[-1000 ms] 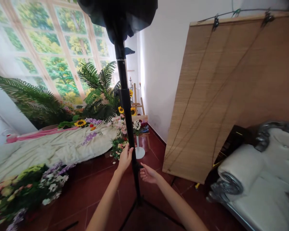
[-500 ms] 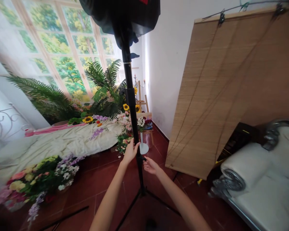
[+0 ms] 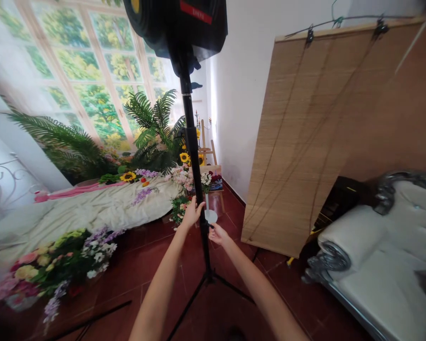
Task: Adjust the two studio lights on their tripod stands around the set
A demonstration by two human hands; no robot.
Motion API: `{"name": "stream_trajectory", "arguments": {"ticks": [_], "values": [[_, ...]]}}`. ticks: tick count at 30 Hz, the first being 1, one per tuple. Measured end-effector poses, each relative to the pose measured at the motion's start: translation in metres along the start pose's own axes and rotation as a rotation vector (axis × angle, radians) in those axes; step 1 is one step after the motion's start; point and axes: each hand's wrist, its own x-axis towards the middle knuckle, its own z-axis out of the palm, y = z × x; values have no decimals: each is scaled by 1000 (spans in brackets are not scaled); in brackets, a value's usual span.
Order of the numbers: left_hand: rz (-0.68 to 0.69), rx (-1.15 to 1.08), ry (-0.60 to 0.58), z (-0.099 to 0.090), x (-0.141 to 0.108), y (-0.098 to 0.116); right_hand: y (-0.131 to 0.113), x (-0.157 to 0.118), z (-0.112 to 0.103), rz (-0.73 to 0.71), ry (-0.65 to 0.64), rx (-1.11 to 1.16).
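A black light stand [image 3: 192, 151] rises in front of me on spread tripod legs, with a bulky black studio light [image 3: 177, 26] mounted on top. My left hand [image 3: 192, 213] is wrapped round the pole from its left side, just above a collar. At that collar sticks out a small black clamp knob [image 3: 209, 226], and the fingers of my right hand [image 3: 218, 235] are closed on it. The far side of the left hand's grip is hidden behind the pole.
Left stands a bed [image 3: 106, 210] with a cream cover, with a flower arrangement [image 3: 53, 263] before it. A bamboo blind [image 3: 287, 142] hangs at right beside a silver-framed sofa [image 3: 383, 265]. A white round base [image 3: 210, 216] sits behind the pole. Another black leg [image 3: 102, 312] lies low left.
My view has shifted slightly, showing more of the light and sofa. My right hand's fingers have closed in on the knob; my left hand stays on the pole.
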Motion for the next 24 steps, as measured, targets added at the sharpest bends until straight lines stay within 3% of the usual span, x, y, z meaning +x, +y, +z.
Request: {"name": "stream_trajectory", "arguments": {"ticks": [6,10,14,16,18,22,24], "values": [[-20,-6,-7,0,0,3,-4,-8,-20,-308,54,-434],[-35,-27,-10,2,0,7,-19,-17,-31,-451,3,-699],[-36,-28,-1,1,-2,11,-29,-25,-35,-657,-77,-1240],[-41,-22,0,1,-5,12,-29,-23,-37,-699,-62,-1354],[-47,-14,0,2,-7,11,-26,-19,-38,-560,-45,-1158],[-56,6,-1,4,-6,6,-16,-7,-38,-94,-117,-719],[-59,17,-7,5,-3,3,-13,-5,-38,-61,-142,-672]]}}
